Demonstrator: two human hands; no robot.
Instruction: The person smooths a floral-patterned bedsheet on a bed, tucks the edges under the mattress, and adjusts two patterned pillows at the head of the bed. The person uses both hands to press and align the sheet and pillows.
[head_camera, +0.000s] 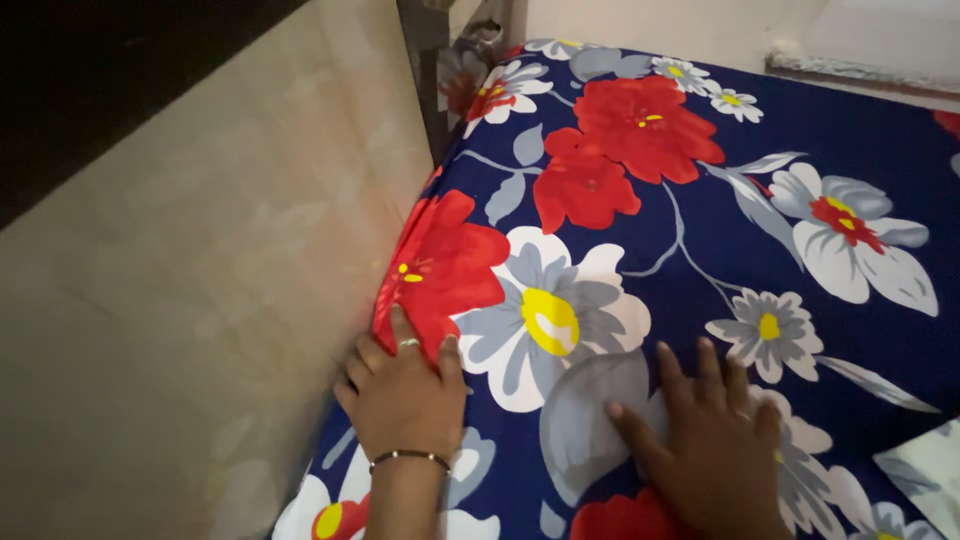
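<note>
A navy bed sheet with big red, white and grey flowers covers a mattress that fills the right of the view. My left hand, with a ring and a thin dark bracelet, presses on the sheet at the mattress's left edge, fingers partly curled over that edge beside a red flower. My right hand lies flat on the sheet with fingers spread, on a grey and white petal. Neither hand holds anything that I can see.
A beige tiled floor runs along the left of the mattress. A dark metal bed post stands at the far corner. A pale wall and ledge lie behind the bed. A light cloth corner shows at the lower right.
</note>
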